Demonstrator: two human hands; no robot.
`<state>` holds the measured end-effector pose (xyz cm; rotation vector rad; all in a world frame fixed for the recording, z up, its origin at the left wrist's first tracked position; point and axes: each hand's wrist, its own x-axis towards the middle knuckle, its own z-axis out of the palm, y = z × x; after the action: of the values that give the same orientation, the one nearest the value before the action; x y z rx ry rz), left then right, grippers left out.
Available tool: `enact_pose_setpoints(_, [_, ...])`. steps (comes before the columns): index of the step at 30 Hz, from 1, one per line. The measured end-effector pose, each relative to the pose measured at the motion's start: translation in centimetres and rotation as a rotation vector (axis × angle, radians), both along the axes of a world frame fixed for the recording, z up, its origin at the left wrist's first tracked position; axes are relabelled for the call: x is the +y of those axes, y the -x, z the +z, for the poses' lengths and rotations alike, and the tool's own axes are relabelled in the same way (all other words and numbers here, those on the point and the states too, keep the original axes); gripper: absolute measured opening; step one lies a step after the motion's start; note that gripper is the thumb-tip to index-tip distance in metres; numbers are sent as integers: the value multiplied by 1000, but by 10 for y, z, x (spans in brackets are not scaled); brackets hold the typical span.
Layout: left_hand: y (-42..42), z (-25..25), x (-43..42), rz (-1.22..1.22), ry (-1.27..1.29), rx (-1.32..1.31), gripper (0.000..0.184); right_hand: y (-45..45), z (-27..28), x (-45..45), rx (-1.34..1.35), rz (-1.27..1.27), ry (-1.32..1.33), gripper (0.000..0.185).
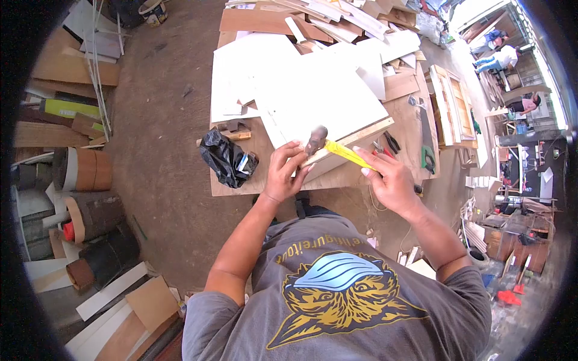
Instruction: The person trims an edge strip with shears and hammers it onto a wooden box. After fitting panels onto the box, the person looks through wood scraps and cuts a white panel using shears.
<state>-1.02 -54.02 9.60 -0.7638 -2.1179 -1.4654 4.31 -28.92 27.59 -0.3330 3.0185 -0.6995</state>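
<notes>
Clasping a blurry-headed hammer, the right hand faces the left hand, whose grip I can't tell.

Carpentry workshop with wood offcuts

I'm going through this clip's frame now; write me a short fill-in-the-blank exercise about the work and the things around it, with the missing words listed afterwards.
1. The hammer is held in the person's ____ hand.
2. Its handle is coloured ____.
3. The plastic bag on the table is ____ in colour.
4. The animal printed on the shirt wears a blue ____.

Missing words: right; yellow; black; mask.
</notes>
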Motion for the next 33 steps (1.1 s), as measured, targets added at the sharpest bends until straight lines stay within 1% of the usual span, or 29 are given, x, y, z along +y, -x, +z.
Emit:
enact_pose_setpoints(3, [-4, -5, 3, 33, 0, 16, 34, 2, -3, -1, 59, 51, 33, 51])
enact_pose_setpoints(6, [-5, -7, 5, 59, 9, 24, 34, 4, 7, -5, -13, 38, -7, 51])
enact_pose_setpoints(9, [-5, -6, 7, 62, 5, 29, 30, 5, 4, 3, 71, 40, 30, 51])
enact_pose_setpoints(12, [-5, -6, 7, 51, 0, 36, 33, 9, 10, 4, 85, 13, 118, 52])
enact_pose_setpoints(15, [-5, -13, 7, 66, -8, 38, 36, 6, 8, 4, 83, 144, -167, 54])
enact_pose_setpoints(18, [-4, -15, 10, 71, -42, 47, 36, 12, 12, 6, 74, 119, -97, 54])
enact_pose_setpoints(21, [-4, -7, 8, 68, -4, 50, 38, 15, 8, 4, 171, 56, 61, 53])
enact_pose_setpoints(24, [-5, -14, 7, 58, -11, 61, 40, 10, 3, 4, 101, 172, -178, 54])
enact_pose_setpoints(27, [-5, -12, 7, 72, 3, 55, 43, 12, 11, 6, 147, 123, -94, 53])
enact_pose_setpoints(30, [-2, -8, 6, 69, -3, 64, 41, 10, 0, 7, 190, 56, -22, 52])
enact_pose_setpoints(33, [-2, -15, 8, 68, -46, 93, 39, 15, 6, 6, 58, 152, -131, 50])
